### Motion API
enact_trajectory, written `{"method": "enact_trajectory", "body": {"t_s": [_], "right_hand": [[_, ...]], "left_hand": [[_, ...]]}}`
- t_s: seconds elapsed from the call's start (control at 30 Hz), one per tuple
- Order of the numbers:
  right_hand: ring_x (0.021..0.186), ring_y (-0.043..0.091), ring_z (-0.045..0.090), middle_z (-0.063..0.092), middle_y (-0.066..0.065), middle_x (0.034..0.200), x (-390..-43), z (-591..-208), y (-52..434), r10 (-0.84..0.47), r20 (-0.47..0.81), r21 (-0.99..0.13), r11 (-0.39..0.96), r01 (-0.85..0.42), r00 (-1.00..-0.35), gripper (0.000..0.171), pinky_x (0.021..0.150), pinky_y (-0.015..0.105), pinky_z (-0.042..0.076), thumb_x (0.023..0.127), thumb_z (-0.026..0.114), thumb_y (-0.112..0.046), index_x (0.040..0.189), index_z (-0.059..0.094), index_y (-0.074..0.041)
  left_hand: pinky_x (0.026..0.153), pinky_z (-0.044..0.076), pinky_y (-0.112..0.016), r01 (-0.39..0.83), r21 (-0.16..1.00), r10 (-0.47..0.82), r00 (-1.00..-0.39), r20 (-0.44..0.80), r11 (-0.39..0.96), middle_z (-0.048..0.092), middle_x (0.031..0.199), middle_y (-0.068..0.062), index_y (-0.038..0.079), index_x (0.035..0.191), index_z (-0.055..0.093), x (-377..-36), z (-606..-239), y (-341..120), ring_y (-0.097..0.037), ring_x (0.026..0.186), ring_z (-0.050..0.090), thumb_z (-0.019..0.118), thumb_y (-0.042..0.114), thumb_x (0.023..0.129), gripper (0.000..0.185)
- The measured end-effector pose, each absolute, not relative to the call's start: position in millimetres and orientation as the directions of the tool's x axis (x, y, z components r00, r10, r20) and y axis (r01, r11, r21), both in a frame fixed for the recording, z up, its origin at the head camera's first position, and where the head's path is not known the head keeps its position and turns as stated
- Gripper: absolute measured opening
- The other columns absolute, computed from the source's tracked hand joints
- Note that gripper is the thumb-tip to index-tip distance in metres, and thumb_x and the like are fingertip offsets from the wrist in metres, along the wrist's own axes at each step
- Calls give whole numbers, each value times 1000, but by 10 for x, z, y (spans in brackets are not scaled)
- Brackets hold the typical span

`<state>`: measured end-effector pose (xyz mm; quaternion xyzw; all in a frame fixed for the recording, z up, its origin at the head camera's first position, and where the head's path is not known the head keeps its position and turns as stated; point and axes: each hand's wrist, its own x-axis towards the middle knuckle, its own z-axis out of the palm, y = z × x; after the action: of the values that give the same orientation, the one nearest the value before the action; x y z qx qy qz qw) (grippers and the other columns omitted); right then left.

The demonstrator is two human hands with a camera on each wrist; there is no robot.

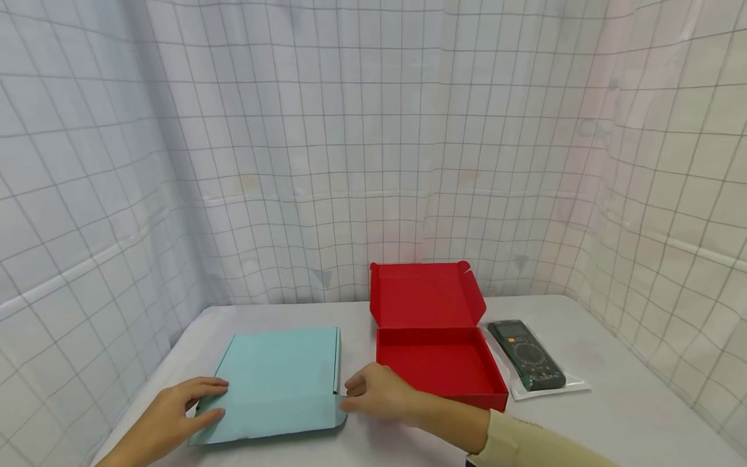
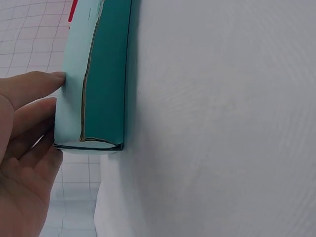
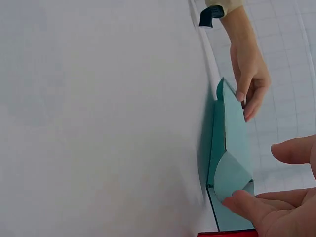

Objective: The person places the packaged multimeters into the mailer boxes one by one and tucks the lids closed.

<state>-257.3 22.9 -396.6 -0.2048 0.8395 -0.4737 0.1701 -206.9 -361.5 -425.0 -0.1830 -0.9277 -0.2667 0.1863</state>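
A light blue cardboard box point(image 1: 280, 363) lies at the left of the table, lid down, its front flap point(image 1: 268, 415) sticking out toward me. My left hand point(image 1: 172, 412) rests at its front left corner, thumb and fingers loosely spread; in the left wrist view they touch the box's edge. At the opposite front corner is my right hand point(image 1: 382, 392). The right wrist view shows one fingertip of it touching the rounded side tab point(image 3: 229, 178) of the flap, with the thumb standing apart. Darker teal inner faces point(image 2: 106, 89) show below the lid.
An open red cardboard box point(image 1: 428, 360) stands right of the blue one, its lid raised at the back. Farther right, a dark green multimeter point(image 1: 528, 357) lies in a clear plastic bag. White gridded curtains point(image 1: 373, 130) enclose the white table point(image 1: 607, 395).
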Motion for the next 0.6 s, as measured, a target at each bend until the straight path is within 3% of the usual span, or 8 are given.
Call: {"method": "enact_trajectory", "body": {"t_s": [0.13, 0.3, 0.43, 0.6], "right_hand": [[99, 25, 68, 73, 8, 107, -2522, -4045, 172, -474, -148, -884, 457, -99, -868, 42, 93, 49, 57, 89, 82, -11, 123, 68, 9], [101, 26, 64, 71, 11, 115, -2473, -4122, 94, -476, -168, -890, 450, -75, -863, 47, 90, 48, 58, 90, 80, -8, 129, 63, 12], [88, 24, 66, 73, 6, 106, -2473, -4160, 53, -475, -161, -915, 401, -50, -865, 41, 79, 41, 61, 91, 80, -8, 126, 67, 10], [76, 21, 66, 74, 4, 95, -2466, -4192, -2, -439, -109, -918, 389, -80, -892, 31, 72, 35, 61, 90, 81, -6, 115, 72, 11]], "left_hand": [[79, 57, -22, 432, 435, 238, -870, 432, 790, 71, 117, -1, 13, 111, 77, -2078, -4248, -3618, 0, 108, 61, 85, 23, 87, 27], [80, 61, -36, 413, 447, 227, -882, 412, 794, 72, 114, -2, 11, 109, 79, -2069, -4225, -3602, -7, 106, 65, 87, 25, 85, 29], [82, 60, -42, 382, 470, 211, -902, 376, 796, 73, 114, -2, 10, 110, 79, -2059, -4184, -3576, -14, 106, 67, 87, 27, 84, 32], [83, 59, -49, 367, 495, 216, -916, 337, 788, 72, 116, -7, 5, 112, 77, -2024, -4130, -3559, -36, 109, 67, 86, 24, 85, 34]]}}
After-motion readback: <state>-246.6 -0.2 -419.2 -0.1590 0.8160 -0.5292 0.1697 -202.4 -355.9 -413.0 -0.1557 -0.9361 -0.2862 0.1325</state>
